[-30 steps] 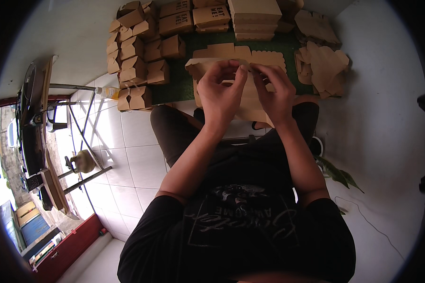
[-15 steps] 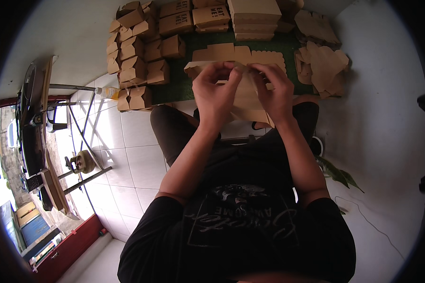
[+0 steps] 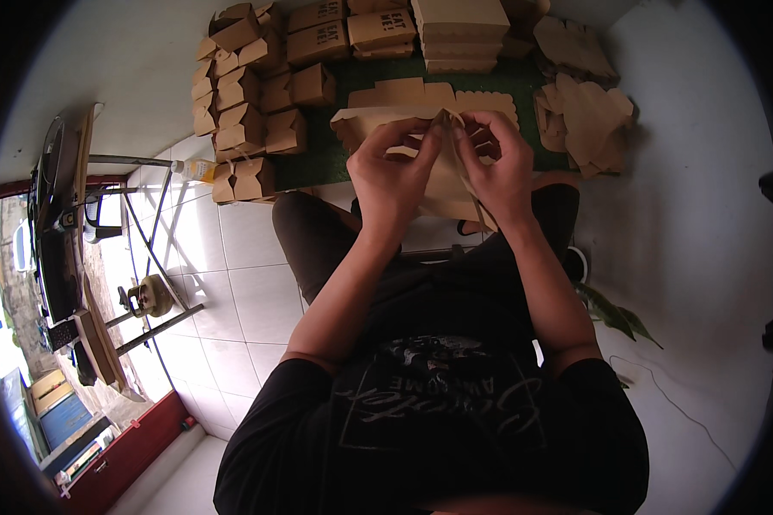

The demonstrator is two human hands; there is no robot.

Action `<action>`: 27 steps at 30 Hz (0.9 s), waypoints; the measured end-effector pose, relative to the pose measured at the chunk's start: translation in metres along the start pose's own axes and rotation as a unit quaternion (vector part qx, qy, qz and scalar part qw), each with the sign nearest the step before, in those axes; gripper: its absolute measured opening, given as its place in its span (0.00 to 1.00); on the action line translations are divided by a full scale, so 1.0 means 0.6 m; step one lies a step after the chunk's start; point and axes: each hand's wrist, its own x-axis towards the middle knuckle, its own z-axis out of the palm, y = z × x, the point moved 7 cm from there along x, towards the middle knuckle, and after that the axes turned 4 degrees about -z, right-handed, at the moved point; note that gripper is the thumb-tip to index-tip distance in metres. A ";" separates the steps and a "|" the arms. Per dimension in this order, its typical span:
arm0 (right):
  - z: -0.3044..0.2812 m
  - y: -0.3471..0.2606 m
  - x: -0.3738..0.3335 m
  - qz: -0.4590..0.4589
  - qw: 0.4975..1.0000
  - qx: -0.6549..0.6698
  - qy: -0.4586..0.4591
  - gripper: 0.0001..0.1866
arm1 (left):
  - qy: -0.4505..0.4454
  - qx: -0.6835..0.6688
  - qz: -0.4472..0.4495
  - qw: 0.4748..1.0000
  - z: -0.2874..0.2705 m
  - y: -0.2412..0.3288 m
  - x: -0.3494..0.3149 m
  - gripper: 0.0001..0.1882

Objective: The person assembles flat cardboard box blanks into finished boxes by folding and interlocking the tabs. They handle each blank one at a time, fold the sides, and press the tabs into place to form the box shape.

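Observation:
A brown cardboard box (image 3: 442, 184), partly folded, is held up in front of me over the near edge of the green table. My left hand (image 3: 392, 163) pinches its far left panel near the corner, thumb and fingers closed on the card. At that same corner my right hand (image 3: 496, 159) grips the right panel, its fingertips nearly meeting the left ones. The right panel stands upright, seen almost edge-on. Behind the box lies a flat cardboard blank (image 3: 481, 105) with a scalloped edge; the hands and box hide part of it.
Several small folded boxes (image 3: 240, 86) are piled at the table's left. Printed boxes (image 3: 382, 30) and a stack of larger boxes (image 3: 462, 34) stand at the back. Flat blanks (image 3: 588, 124) lie on the right. A bottle (image 3: 197, 170) with yellow contents is by the table's left corner.
The right panel has swung up from leaning to upright. My right fingers have closed in at the corner beside the left ones, and both hands stay in nearly the same place.

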 end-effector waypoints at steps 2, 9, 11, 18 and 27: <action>0.000 -0.002 0.000 -0.007 1.000 -0.003 -0.003 0.09 | 0.000 -0.026 -0.019 0.999 -0.002 -0.005 -0.002 0.11; 0.006 -0.002 -0.003 0.006 1.000 0.009 -0.008 0.09 | -0.010 -0.054 -0.067 0.996 -0.006 -0.023 -0.005 0.12; 0.008 -0.003 -0.005 0.003 1.000 0.025 -0.010 0.09 | -0.009 -0.057 -0.074 0.996 -0.005 -0.030 -0.007 0.12; 0.012 0.007 -0.009 0.035 0.999 0.035 -0.022 0.10 | -0.016 -0.062 -0.036 0.997 0.006 -0.045 -0.006 0.13; 0.015 0.020 -0.014 0.057 0.995 0.077 -0.021 0.10 | -0.027 -0.038 -0.029 0.999 0.010 -0.054 -0.007 0.10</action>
